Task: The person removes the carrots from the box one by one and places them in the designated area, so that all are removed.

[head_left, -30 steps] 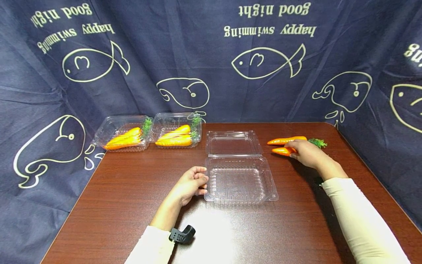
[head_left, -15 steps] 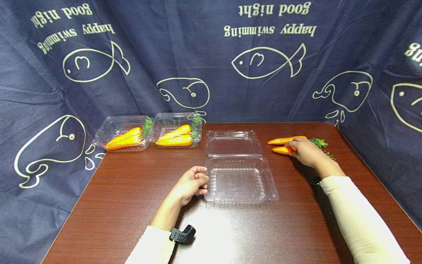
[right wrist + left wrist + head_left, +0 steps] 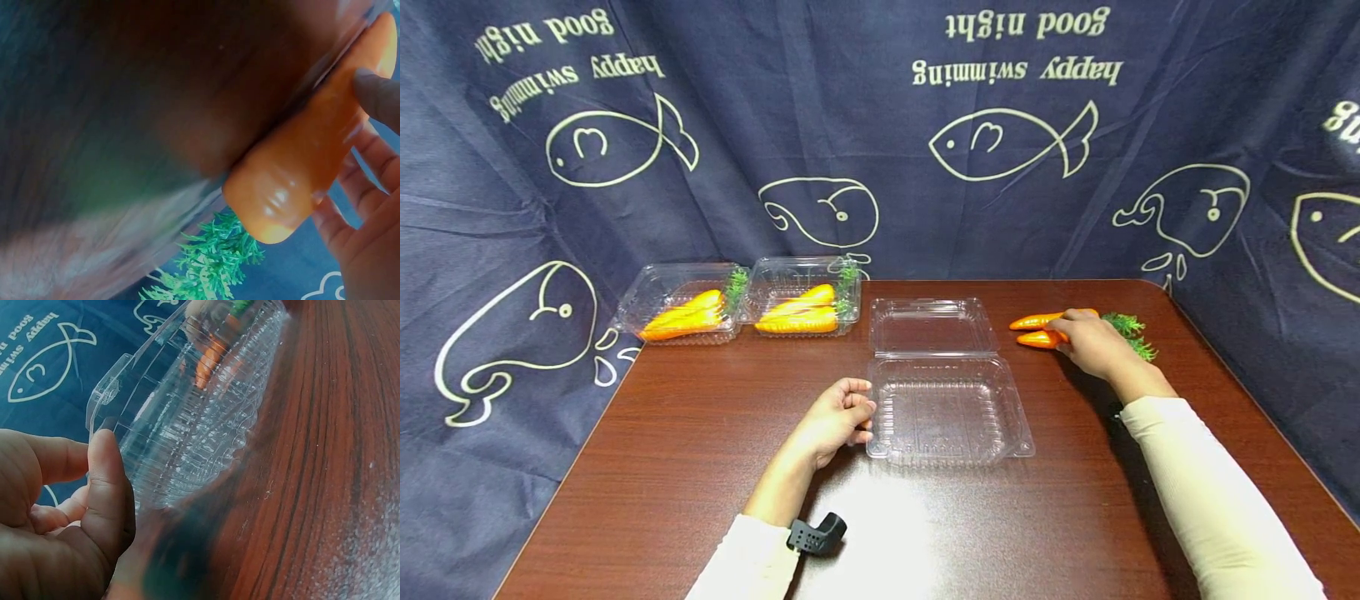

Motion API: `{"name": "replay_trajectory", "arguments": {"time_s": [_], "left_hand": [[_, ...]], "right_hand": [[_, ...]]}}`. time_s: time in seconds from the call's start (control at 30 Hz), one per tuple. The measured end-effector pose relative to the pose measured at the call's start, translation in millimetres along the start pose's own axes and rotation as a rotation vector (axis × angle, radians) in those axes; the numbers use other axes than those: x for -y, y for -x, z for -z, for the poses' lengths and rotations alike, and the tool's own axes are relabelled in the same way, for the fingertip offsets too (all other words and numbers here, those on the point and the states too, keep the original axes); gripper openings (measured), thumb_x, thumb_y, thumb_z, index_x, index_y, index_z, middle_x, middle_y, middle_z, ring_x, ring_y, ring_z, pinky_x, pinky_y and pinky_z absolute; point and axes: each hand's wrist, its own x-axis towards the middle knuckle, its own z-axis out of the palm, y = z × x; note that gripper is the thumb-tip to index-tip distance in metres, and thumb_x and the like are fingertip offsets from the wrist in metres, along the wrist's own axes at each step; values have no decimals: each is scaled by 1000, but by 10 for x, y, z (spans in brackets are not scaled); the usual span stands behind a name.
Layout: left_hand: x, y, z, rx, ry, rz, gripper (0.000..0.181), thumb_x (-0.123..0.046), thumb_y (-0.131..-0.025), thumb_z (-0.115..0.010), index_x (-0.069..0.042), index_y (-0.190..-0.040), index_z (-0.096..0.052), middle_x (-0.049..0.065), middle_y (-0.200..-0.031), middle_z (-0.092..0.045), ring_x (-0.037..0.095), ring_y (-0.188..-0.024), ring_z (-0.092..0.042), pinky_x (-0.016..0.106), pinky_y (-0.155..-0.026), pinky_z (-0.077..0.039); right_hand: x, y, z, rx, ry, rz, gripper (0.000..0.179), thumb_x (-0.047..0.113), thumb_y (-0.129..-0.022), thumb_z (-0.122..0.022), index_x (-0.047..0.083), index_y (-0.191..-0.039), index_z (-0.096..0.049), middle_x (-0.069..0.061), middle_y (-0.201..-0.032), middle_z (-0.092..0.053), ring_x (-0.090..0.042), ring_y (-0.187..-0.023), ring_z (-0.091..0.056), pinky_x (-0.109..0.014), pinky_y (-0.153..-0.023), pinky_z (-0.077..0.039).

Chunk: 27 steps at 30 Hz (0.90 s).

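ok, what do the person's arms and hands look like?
Left hand and right hand: gloveless. Left sleeve and right sleeve: long, cream-coloured fabric. A dark, perforated strap sits at the left wrist; a small dark piece by the right one is mostly hidden.

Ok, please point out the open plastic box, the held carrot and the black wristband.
Open plastic box (image 3: 938, 412): head view, bare floor of nearer half.
Held carrot (image 3: 301, 149): right wrist view, middle of orange body.
Black wristband (image 3: 808, 537): head view, strap.
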Motion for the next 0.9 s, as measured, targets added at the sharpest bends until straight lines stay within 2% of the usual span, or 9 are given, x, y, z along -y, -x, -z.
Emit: {"name": "replay_trajectory", "arguments": {"time_s": [0.3,0.7,0.9], "left_hand": [[-16,10,-11,-6,-13,-2,38,6,-96,-52,10,-131,-40,9,-93,-54,12,-69,-51,16,-51,-51],[-23,-36,-4,-7,-37,-9,38,6,-96,-52,10,-132,-40,9,-93,-54,12,-69,-51,17,-52,-51],[-22,-94,20,-11,-30,-9,39,5,-96,-52,9,-133,-39,9,-94,-53,13,-69,-51,16,-52,-50]], "right_hand": [[-1,-9,0,23,-6,-21,37,-5,-72,-78,0,-108,-68,-20,-98,-62,-45,-91,-58,-60,-74,-48],[255,21,48,-99,-129,-11,28,0,-79,-76,-2,-106,-69,-20,-104,-64,-42,-97,-60,-57,-83,-46],[398,16,107,-108,-173,-16,26,3,-82,-75,-2,-106,-68,-19,-106,-63,-42,-102,-58,-56,-89,-43]]}}
